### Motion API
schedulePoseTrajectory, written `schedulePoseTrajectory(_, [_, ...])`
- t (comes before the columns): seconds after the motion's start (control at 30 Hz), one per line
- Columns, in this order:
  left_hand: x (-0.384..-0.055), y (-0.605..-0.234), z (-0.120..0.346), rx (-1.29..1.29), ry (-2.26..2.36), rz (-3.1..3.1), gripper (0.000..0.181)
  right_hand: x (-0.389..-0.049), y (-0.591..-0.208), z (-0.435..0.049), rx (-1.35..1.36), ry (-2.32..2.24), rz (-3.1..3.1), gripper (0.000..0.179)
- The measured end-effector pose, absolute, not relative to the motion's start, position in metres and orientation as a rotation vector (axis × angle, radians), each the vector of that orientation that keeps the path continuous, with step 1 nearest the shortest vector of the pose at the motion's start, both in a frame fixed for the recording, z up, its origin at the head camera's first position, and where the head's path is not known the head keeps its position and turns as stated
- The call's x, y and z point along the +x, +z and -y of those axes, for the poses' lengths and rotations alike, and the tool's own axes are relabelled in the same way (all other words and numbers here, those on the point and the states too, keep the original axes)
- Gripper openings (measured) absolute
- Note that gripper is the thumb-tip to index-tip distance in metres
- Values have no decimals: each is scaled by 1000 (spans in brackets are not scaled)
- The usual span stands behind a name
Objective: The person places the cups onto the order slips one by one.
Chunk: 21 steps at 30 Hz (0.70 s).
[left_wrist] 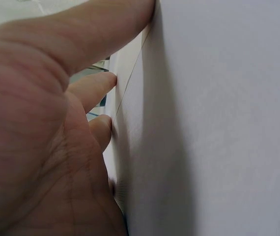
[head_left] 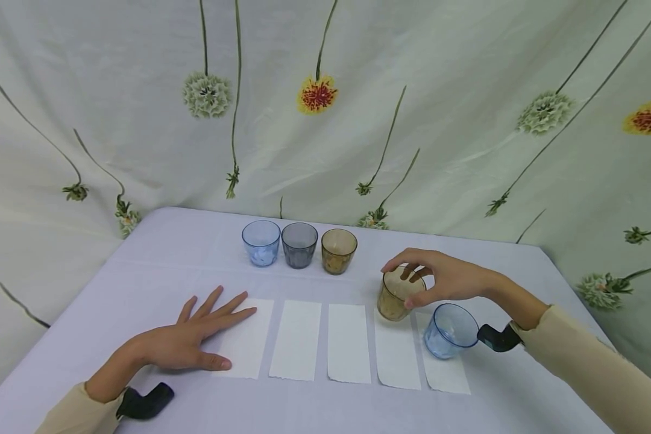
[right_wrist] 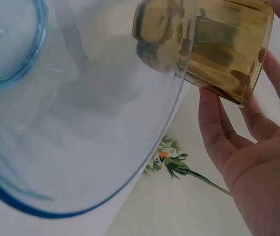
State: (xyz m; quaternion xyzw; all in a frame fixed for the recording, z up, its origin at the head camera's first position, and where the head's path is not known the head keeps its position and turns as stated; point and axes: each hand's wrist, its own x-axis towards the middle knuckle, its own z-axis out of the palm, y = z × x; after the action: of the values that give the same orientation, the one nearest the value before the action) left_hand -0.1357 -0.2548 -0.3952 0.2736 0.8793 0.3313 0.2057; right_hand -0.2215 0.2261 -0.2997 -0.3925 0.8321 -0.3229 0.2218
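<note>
My right hand (head_left: 450, 277) grips an amber glass (head_left: 392, 303) near its rim, thumb on the near side and fingers over the far side. That glass stands over the far end of the fourth paper strip (head_left: 398, 361) from the left. In the right wrist view, the fingers curl round the amber glass (right_wrist: 223, 59) behind a large blue rim. A clear blue glass (head_left: 442, 343) stands on the rightmost strip (head_left: 449, 375), close to the right wrist. With fingers spread, my left hand (head_left: 187, 340) rests flat at the leftmost strip (head_left: 249, 343), holding nothing.
Behind the strips, a blue glass (head_left: 261, 244), a grey glass (head_left: 299, 246) and another amber glass (head_left: 339, 252) stand in a row. Two more white strips lie in the middle, one being the second strip (head_left: 296, 340). A flowered curtain (head_left: 456, 72) hangs behind the table.
</note>
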Motion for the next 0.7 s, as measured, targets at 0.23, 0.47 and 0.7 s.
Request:
schedulePoseTrajectory(0.23, [-135, -395, 255, 754, 915, -2454, 86, -210, -306, -227, -1082, -915, -2310, 60])
schedulePoseTrajectory(0.47, [-135, -395, 255, 756, 918, -2452, 86, -202, -314, -228, -1137, -943, -2310, 59])
schedulePoseTrajectory(0.7, [-136, -396, 255, 756, 918, -2451, 86, -197, -321, -229, -1134, -937, -2324, 59])
